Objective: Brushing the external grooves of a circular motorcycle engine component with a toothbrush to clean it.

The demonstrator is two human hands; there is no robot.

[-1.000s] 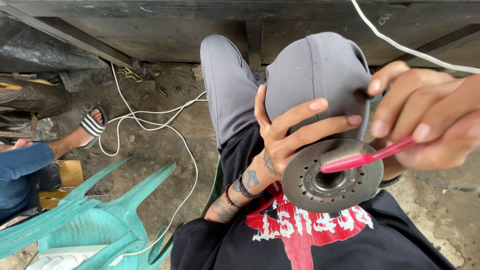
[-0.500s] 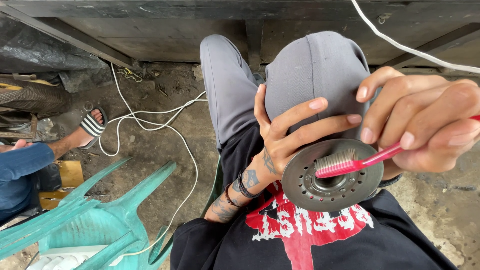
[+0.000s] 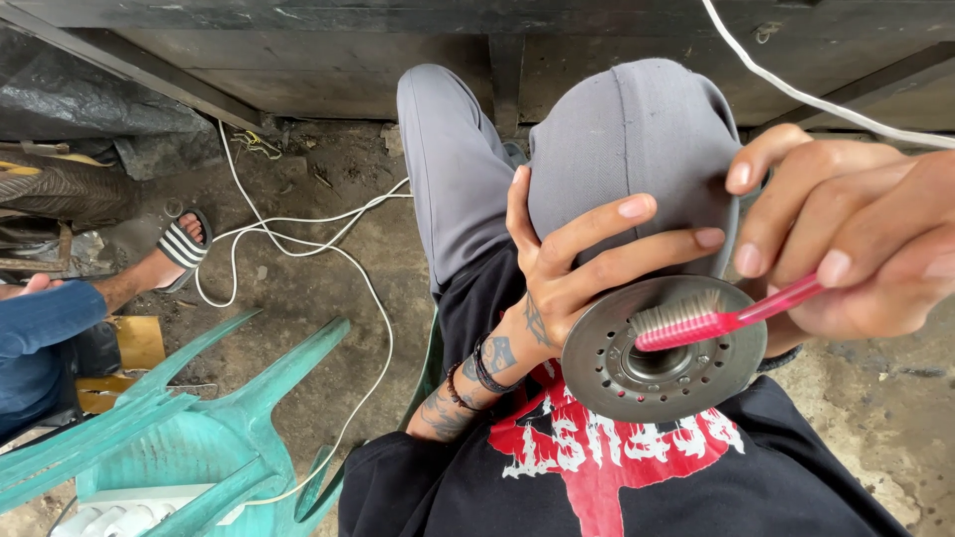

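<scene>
My left hand (image 3: 587, 264) holds a round grey metal disc (image 3: 665, 350) with a ring of small holes, fingers spread behind its upper edge. My right hand (image 3: 846, 229) grips a pink toothbrush (image 3: 726, 320), whose bristles rest on the disc's face just above its central hub. The disc hangs over my lap, above a black shirt with a red and white print and grey trousers. Dark bracelets circle my left wrist (image 3: 477, 370).
An overturned teal plastic chair (image 3: 189, 428) lies at lower left. A white cable (image 3: 298, 239) snakes over the dirt floor. Another person's sandalled foot (image 3: 179, 249) and blue-sleeved leg (image 3: 45, 328) are at left. A dark wooden wall (image 3: 298, 50) runs along the top.
My right hand has drawn the toothbrush back and forth, its bristles now sitting slightly higher and further left on the disc. The left hand and disc have stayed still.
</scene>
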